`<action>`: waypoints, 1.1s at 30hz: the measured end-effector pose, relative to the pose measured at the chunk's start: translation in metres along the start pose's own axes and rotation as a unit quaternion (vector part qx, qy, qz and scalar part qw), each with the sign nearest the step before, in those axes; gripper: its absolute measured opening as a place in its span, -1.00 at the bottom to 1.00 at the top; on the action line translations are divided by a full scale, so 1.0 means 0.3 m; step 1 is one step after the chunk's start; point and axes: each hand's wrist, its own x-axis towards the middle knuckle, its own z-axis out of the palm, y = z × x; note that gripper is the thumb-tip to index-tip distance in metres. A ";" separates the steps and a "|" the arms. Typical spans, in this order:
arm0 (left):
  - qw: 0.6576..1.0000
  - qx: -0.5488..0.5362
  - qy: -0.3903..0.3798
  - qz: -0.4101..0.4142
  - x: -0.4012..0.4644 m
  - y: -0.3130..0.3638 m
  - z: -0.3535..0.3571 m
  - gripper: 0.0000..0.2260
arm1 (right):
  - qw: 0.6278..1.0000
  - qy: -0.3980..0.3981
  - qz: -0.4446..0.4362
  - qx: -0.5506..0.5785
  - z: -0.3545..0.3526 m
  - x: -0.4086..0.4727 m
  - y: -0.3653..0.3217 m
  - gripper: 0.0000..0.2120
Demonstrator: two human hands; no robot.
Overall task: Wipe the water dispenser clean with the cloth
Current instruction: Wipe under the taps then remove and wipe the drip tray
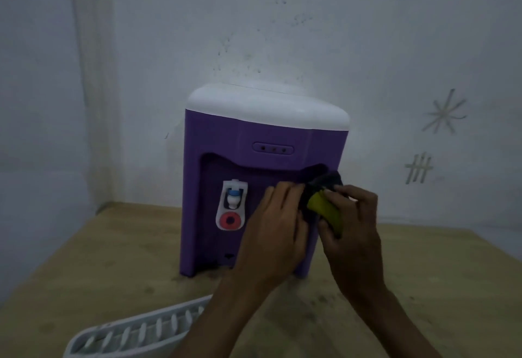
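While both hands work at the right side of the tap recess, I log how things should handle. Purple water dispenser [254, 137] stands upright on the wooden table [423, 267], backed near the wall, white cap on top; it looks like hollow plastic, so I judge it light and apt to slide if pushed hard. Cloth [324, 205], dark with a yellow-green patch, is soft and bunches up; it sits against the recess edge. Right hand [353, 216] has its fingers curled round the cloth. Left hand [278, 224] has fingertips on the wad; whether it pinches or only presses I cannot tell. Best purchase: wad in the palm, other hand bracing the body. White tap [233, 202] looks snappable. Slatted drip tray [135, 332] lies loose on the table, near me.
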 end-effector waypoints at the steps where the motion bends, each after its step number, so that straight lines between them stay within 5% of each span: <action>1: 1.000 0.010 -0.010 0.000 -0.007 -0.006 0.015 -0.62 | 0.997 -0.012 -0.052 -0.050 0.002 0.018 0.027 -0.65; 9: 0.999 0.041 -0.008 0.010 -0.004 -0.033 0.003 -0.57 | 0.915 -0.101 -0.312 -0.235 0.008 0.173 0.144 -0.82; 25: 0.993 0.103 -0.043 0.024 0.006 -0.054 -0.030 -0.48 | 0.884 -0.192 -0.292 -0.310 -0.054 0.159 0.111 -0.61; 33: 0.998 0.031 -0.051 0.018 0.009 -0.086 -0.051 -0.42 | 0.881 -0.239 -0.286 -0.292 -0.041 0.090 0.115 -0.55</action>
